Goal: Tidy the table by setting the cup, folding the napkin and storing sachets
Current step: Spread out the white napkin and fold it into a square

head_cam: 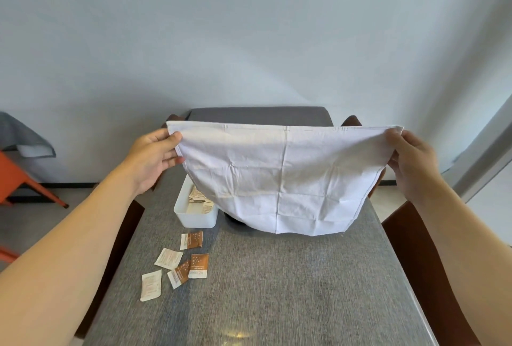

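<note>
While the left grip point(158, 151) pinches one top corner of the white napkin point(279, 179), the cloth hangs spread between both hands above the grey surface point(277, 290). Below and right of that grip sit a white tray point(194, 218) and loose sachets point(177, 265). Opposite, the right grip point(410, 157) pinches the other corner.

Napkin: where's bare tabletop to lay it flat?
Free: the grey table right of the loose sachets, near the person, below the napkin. Crowded: left side, sachets and white bin; a dark object hides behind the napkin's hem.
</note>
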